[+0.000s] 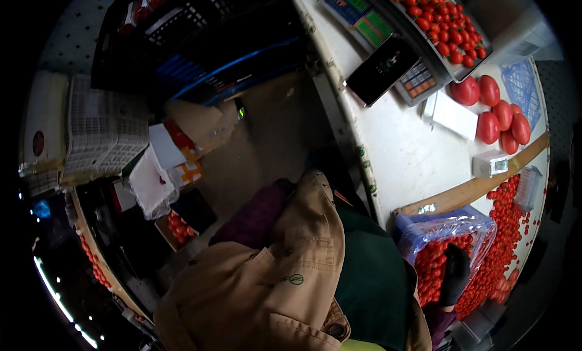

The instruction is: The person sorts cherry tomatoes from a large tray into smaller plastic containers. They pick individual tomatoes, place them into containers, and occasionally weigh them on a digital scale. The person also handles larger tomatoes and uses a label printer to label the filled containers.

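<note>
Tomatoes [429, 272], small and red, are filling the blue crate [413, 226] at the counter's near right, with the clear film [487, 230] wrapping its rim; right hand [456, 275], in a black glove, is reaching over them, its fingers pointing toward the crate's far side; am not able to tell whether its grip is standing apart or closing on a tomato, the dark glove hiding the detail; purple sleeve [440, 328] is showing at its wrist; left hand is lying out of sight, so its grip is escaping judgement.

Beside the crate, a loose heap [503, 230] of similar tomatoes is spreading over the counter [397, 163]; a clear container [529, 190] is resting at the heap's outer edge; a brown strip [451, 197] is crossing the counter just beyond the crate, a small white box [487, 165] sitting by it.

Farther up, larger red tomatoes [488, 128] are clustering between a flat white box [453, 116] and a blue mesh sheet [522, 87]; a scale [414, 84] is carrying a tray [418, 30] heaped with small tomatoes, a dark phone [382, 71] leaning across its front.

On the left, white crates [106, 130] are stacking up near opened cardboard [197, 120]; tan coat [242, 290] and dark green apron [373, 272] are filling the foreground.
</note>
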Demonstrator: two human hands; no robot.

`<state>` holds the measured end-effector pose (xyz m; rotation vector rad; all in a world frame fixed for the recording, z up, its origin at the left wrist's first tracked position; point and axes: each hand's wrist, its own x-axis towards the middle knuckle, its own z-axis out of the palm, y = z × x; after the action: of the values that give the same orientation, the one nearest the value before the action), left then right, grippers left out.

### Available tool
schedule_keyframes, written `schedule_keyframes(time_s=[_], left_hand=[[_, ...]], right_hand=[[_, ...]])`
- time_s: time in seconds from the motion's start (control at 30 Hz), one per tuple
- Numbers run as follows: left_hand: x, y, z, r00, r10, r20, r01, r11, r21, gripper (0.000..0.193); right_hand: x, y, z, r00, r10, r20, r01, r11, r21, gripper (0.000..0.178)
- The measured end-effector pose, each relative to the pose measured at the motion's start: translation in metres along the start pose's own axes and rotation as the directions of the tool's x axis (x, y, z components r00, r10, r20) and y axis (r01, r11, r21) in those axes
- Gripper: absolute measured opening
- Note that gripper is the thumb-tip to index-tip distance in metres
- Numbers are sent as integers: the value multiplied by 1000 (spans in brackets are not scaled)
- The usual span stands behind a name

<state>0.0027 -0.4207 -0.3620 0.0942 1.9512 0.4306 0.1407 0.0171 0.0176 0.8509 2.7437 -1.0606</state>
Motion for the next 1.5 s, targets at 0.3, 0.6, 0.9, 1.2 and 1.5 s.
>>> schedule_keyframes(time_s=[0.3,0.6,0.9,1.2,1.5], left_hand=[[-57,-40,-44,993,-10,-115,13,1000,27,36],[-39,-106,-178,984,-170,-53,173,984,40,33],[-49,-60,-292,992,-72,-100,80,994,74,22],[-26,-105,-227,999,38,-10,-30,902,432,23],[142,-177,-261,996,87,-12,-56,730,682,22]], right_hand=[[-14,-15,32,979,-195,-57,175,953,-247,35],[-106,-111,150,868,2,-497,206,908,364,27],[-157,-123,389,670,700,-247,61,280,958,14],[-216,-53,549,490,869,-69,241,-59,969,14],[-200,44,674,441,880,-177,186,103,977,15]])
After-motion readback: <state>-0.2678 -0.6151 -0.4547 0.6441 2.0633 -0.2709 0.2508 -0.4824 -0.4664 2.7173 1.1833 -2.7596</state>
